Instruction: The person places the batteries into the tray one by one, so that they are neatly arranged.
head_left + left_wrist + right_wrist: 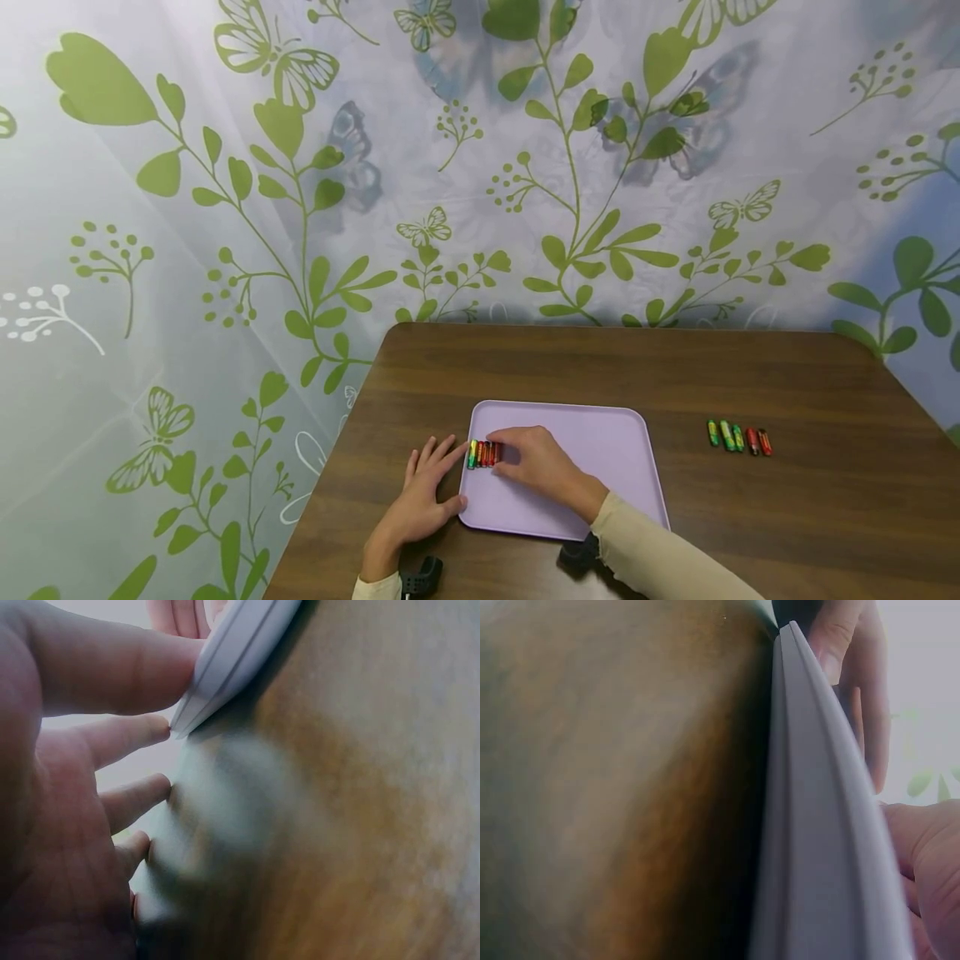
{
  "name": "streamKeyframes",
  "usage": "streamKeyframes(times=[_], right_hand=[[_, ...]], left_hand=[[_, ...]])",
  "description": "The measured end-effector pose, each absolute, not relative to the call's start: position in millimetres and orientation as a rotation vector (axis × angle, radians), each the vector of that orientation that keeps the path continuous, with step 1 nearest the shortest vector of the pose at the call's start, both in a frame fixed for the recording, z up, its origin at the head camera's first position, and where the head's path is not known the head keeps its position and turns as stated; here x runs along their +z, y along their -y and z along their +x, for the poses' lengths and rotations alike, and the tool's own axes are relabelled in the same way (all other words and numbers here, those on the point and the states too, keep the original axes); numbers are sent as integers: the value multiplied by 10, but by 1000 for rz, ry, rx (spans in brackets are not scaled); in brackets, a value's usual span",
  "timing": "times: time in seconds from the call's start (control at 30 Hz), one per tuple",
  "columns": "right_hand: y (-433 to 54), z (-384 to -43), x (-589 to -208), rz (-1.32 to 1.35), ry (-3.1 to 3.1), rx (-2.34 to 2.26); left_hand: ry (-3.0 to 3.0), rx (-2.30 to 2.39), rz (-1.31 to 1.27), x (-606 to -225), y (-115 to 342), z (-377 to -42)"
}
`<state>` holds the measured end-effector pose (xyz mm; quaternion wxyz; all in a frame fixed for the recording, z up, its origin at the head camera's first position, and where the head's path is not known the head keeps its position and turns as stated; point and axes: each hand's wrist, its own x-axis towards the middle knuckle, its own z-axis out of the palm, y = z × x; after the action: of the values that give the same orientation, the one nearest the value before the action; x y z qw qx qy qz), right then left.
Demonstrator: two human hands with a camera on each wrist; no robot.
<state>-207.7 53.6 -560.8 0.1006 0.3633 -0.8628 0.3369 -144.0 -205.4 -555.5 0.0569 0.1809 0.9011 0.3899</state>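
On the left part of a light purple tray (577, 467) stands a row of small batteries, a green-and-yellow battery (472, 454) at its left end and several red batteries (486, 454) beside it. My right hand (542, 463) reaches over the tray and pinches the rightmost red battery (498, 452) end to end between thumb and forefinger. Along the tray's left edge lies my left hand (422, 500), its fingers spread. The left thumb (127, 671) touches the tray's outer wall (232, 664), while other fingertips rest on the table.
To the right of the tray, several more batteries (738, 437), green-and-yellow and red, lie in a row on the brown wooden table (810, 517). A curtain (465, 183) with leaf and butterfly prints hangs behind the table's far edge.
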Motion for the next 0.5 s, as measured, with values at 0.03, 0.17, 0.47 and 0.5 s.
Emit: streamKeyframes(times=[0.03,0.17,0.47,0.5], right_hand=[[-537,-2077,-5609,1075,2551,980],[-578,-2073,-5600,1077,2558,946],[-966,-2077,-5501,1068,2514,989],[-1039,-2078,-5494,1063,2522,1010]], left_hand=[[-2731,1178,545,-5552,2055,-1443],[-2736,1195,568,-5559,2058,-1449],[-2727,1242,578,-5571,2064,-1436],[-2725,1262,581,-5596,2070,-1439]])
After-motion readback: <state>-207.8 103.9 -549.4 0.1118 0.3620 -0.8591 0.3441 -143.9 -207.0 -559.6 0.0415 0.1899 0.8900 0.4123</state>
